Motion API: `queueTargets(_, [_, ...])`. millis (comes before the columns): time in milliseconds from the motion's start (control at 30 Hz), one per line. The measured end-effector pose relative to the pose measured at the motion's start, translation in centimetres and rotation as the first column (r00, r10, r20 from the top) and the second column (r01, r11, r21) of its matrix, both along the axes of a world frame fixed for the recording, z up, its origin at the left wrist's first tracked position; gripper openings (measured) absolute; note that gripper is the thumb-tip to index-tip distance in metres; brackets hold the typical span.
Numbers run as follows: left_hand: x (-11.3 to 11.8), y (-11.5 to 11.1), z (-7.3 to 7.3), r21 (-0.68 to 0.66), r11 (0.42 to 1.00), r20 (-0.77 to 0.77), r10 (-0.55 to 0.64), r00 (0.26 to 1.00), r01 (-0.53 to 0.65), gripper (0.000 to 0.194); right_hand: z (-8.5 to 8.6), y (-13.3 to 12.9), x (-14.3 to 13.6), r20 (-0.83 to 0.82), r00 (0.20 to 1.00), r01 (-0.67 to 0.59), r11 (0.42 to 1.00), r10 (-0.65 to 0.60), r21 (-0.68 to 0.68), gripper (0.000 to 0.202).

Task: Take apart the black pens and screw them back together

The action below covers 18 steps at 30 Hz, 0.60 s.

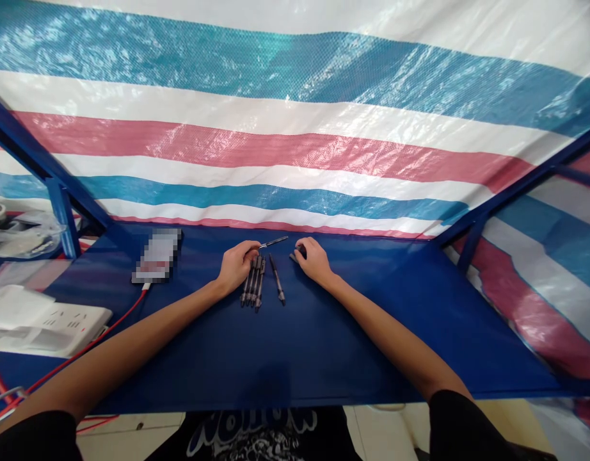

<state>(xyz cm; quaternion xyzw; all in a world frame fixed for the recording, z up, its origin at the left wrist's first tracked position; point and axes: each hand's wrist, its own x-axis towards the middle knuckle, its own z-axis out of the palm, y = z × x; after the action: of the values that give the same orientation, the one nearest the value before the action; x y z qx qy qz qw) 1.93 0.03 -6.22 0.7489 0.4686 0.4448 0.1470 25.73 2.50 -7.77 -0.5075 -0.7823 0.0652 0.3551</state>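
My left hand (238, 263) is closed, its fingertips pinching the near end of a slim dark pen (276, 241) that points up and to the right. Under and beside that hand, several dark clear-barrelled pens (253, 285) lie side by side on the blue table (295, 346). One more pen (277, 280) lies apart, just right of the row. My right hand (315, 261) rests on the table with curled fingers around a small dark object (301, 250); most of it is hidden, so its kind is unclear.
A phone (157, 256) lies left of my hands, with a red charging cable (127, 315) plugged in. Further left is a white power strip (79, 326). Blue frame bars (487, 208) slope at both sides, and a striped tarp (295, 147) hangs behind the table.
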Motion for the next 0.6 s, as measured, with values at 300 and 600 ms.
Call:
queueTargets(300, [0.0,-0.1,0.1,0.002,1.000,-0.005,-0.008,1.000,0.008,0.021,0.1,0.3,0.3,-0.094,0.995,0.025,1.000,-0.026,-0.014,0.021])
queueTargets(600, [0.0,-0.1,0.1,-0.001,1.000,-0.011,-0.014,1.000,0.014,0.022,1.9,-0.9,0.3,0.366,0.929,0.089,0.993,-0.055,-0.078,0.021])
